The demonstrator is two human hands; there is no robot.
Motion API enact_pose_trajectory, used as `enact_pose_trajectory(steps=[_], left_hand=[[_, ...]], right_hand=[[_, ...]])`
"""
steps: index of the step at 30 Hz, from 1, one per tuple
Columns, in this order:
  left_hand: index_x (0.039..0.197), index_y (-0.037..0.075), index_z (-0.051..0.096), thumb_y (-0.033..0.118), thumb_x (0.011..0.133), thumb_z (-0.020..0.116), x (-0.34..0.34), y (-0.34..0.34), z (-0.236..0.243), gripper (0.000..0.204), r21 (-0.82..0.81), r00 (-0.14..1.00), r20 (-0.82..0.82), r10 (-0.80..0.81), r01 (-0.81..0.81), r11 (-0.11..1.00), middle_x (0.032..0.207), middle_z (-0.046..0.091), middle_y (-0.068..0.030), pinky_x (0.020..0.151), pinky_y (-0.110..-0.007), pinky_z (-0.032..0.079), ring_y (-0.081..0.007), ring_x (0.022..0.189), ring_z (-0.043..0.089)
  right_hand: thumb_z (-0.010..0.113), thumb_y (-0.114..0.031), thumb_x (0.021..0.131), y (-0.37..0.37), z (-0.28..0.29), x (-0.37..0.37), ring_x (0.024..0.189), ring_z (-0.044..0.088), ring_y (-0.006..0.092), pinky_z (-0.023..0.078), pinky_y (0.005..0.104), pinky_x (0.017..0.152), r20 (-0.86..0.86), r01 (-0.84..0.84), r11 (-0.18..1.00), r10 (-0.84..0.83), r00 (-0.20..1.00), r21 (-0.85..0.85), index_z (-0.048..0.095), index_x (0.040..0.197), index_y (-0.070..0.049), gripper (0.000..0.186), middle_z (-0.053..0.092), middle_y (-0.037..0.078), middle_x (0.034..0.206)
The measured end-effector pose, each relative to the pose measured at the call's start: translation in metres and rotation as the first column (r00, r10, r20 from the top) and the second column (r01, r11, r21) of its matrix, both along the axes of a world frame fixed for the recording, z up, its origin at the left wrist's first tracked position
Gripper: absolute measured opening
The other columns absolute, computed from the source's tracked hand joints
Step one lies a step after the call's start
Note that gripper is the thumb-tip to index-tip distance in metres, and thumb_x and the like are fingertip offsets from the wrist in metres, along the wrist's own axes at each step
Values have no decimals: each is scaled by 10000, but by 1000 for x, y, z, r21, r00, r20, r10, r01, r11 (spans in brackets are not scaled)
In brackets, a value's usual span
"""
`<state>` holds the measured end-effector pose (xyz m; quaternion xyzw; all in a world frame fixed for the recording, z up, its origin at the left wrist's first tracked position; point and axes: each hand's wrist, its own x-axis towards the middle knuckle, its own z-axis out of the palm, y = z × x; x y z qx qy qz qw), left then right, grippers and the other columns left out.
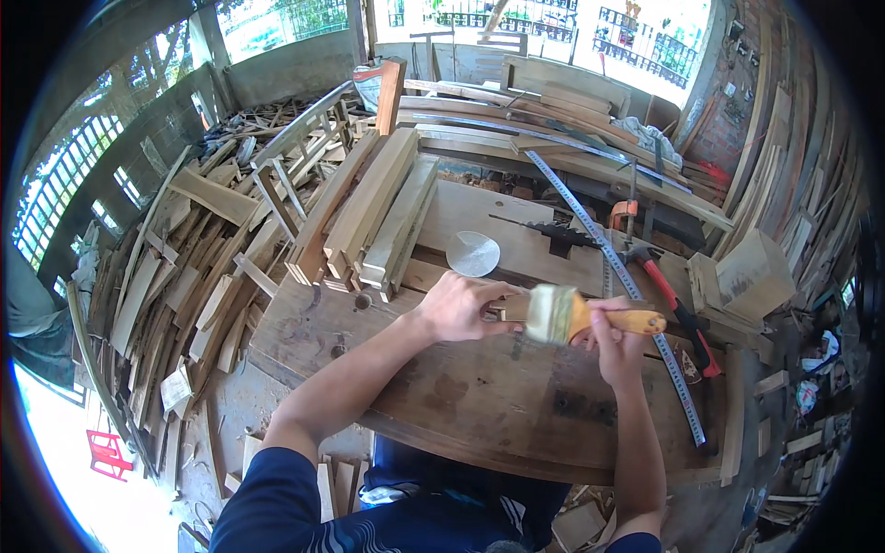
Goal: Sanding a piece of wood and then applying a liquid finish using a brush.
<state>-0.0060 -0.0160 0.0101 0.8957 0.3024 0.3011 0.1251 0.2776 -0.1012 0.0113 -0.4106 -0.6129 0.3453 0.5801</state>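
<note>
My right hand (613, 341) grips a wide paintbrush (622, 321) by its yellow wooden handle, pale bristles pointing left. Facing it, my left hand (459, 309) is closed on a small wooden piece (510, 309), partly hidden behind the bristles. Whether the bristles touch the wood I cannot tell. Both hands are above the worn wooden workbench (442, 396). A round whitish dish or lid (473, 253) lies just beyond my left hand. To the right of my right hand are a long steel ruler (590, 226) and a hammer (678, 313) with a red and black handle.
Long planks (373, 198) are stacked on the bench's far left, with an upright reddish board (390, 97) behind. A dark saw-toothed blade (553, 230) and an orange clamp (623, 214) sit at the far side. Scrap wood (184, 276) piles up on the left floor.
</note>
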Motion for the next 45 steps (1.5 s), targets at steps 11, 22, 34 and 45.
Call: enact_pose_trajectory(steps=[11, 22, 34, 45], left_hand=[[1233, 143, 751, 488, 856, 839, -5, -1, 0, 519, 57, 999, 48, -25, 23, 998, 827, 787, -104, 637, -381, 598, -278, 704, 762], [1248, 147, 739, 470, 854, 840, -6, 5, 4, 520, 1, 1000, -9, -7, 7, 1000, 797, 774, -101, 649, -393, 597, -294, 712, 757], [1145, 132, 791, 397, 789, 897, -14, 13, 4, 457, 39, 1000, -11, -16, 16, 999, 759, 734, -57, 646, -352, 606, -227, 660, 734], [1063, 74, 795, 431, 754, 909, -22, 25, 2, 486, -89, 981, -187, -58, 41, 995, 962, 753, -117, 869, -426, 594, -295, 971, 720]], right_hand=[[561, -56, 1074, 1, -4, -4, 638, 647, 95, 478, 217, 552, 54, -24, 999, 22, 998, 39, 616, 1125, 16, 104, 670, 66, 878], [611, -44, 1041, 4, -2, 15, 631, 571, 53, 465, 215, 572, 90, 43, 999, -45, 995, 24, 678, 1040, 16, 90, 665, 36, 915], [609, -32, 1047, 0, 0, 11, 782, 650, 90, 488, 214, 677, 379, 49, 994, -81, 922, 93, 689, 1025, 25, 101, 678, 40, 923], [605, -44, 1061, 2, -2, 0, 607, 628, 60, 469, 210, 532, 186, 26, 999, -20, 982, -30, 649, 1075, 13, 73, 682, 54, 887]])
